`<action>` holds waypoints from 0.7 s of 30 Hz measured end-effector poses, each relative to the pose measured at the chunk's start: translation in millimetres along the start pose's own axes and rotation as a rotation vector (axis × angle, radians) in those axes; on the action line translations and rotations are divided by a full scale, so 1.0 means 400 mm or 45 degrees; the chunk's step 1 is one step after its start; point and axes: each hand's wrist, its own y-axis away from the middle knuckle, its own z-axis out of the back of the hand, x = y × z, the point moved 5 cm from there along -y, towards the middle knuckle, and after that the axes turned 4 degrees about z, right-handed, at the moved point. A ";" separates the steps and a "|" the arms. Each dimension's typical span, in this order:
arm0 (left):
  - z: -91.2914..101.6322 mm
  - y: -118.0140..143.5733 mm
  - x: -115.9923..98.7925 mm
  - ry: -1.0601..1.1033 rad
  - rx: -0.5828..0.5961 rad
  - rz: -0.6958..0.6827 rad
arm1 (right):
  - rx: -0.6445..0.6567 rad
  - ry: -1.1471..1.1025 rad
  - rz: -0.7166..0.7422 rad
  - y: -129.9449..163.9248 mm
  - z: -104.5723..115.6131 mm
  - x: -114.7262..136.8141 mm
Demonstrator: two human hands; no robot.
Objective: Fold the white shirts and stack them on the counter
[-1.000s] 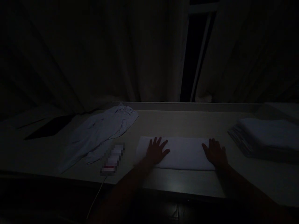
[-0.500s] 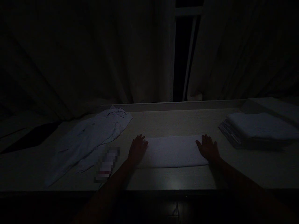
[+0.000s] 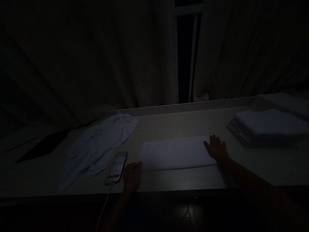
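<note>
A long, folded white cloth (image 3: 177, 154), perhaps a towel, lies flat on the table in dim light. My right hand (image 3: 216, 149) rests with spread fingers on its right end. At the near left corner of the cloth is my left hand (image 3: 132, 175), its fingers curled in and the thumb side against the edge. Whether a bit of the cloth is between those fingers is too dark to see. Just left of that hand lies a phone (image 3: 118, 167) with a lit screen, partly blurred out.
A crumpled white garment (image 3: 96, 141) spreads over the left of the table (image 3: 183, 124). On the right stands a stack of folded white cloths (image 3: 272, 125). A cable (image 3: 104, 206) hangs from the phone over the front edge. Curtains (image 3: 135, 58) hang behind.
My left hand has moved down and left from the cloth's left end to its near corner, and its fingers have curled. My right hand stays on the right end. The view has shifted slightly.
</note>
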 end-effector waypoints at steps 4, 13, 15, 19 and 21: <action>0.000 0.004 -0.005 -0.045 0.024 -0.002 | 0.009 -0.026 -0.020 0.000 -0.003 0.001; -0.011 0.005 -0.016 -0.332 0.028 -0.067 | 0.033 -0.065 -0.023 0.001 -0.008 -0.007; -0.007 0.009 -0.022 -0.371 0.037 -0.093 | 0.047 -0.068 -0.034 0.007 -0.004 -0.010; 0.002 0.018 -0.033 -0.371 0.066 -0.144 | 0.014 -0.040 -0.019 0.035 0.011 -0.016; 0.004 0.020 -0.032 -0.369 0.075 -0.161 | -0.013 -0.021 -0.006 0.051 0.017 -0.018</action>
